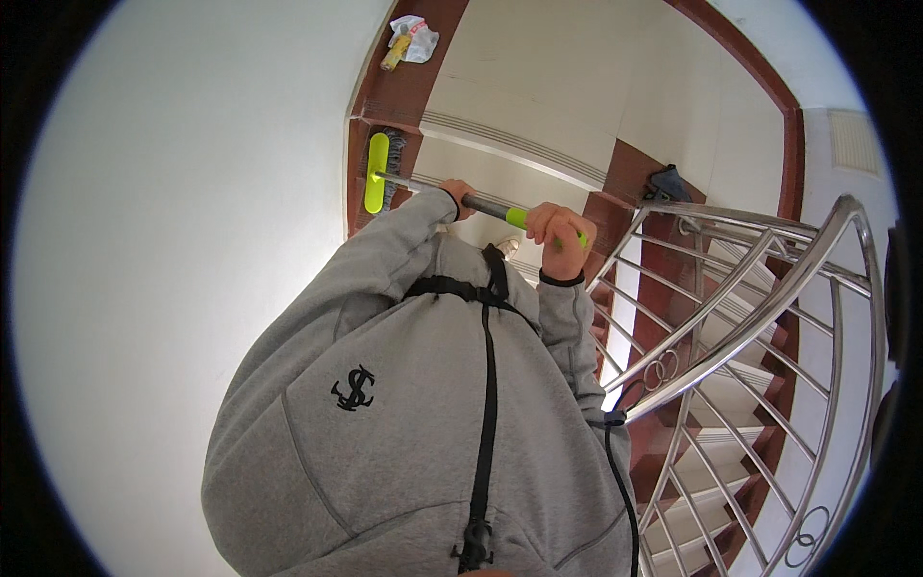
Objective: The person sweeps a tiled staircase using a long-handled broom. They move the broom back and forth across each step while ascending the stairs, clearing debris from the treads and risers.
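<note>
Both hands grip the long handle [494, 208] of a broom, which slants across in front of my body. My left hand [458, 198] is wrapped around the grey part of the pole, nearer the head. Beyond it to the right, my right hand [561, 229] holds the bright green grip at the pole's end. The lime-green broom head [376, 173] with grey bristles [394, 162] lies at the left end of a stair step, over the dark red border beside the wall. Part of a light-coloured shoe [508, 247] shows below the pole.
On the landing ahead, a white plastic bag [420, 42] and a yellow container [396, 52] lie by the wall [180, 216]. A dark cloth-like item [669, 184] sits near the stainless steel railing [764, 310]. Another flight of stairs [721, 433] shows beyond the railing.
</note>
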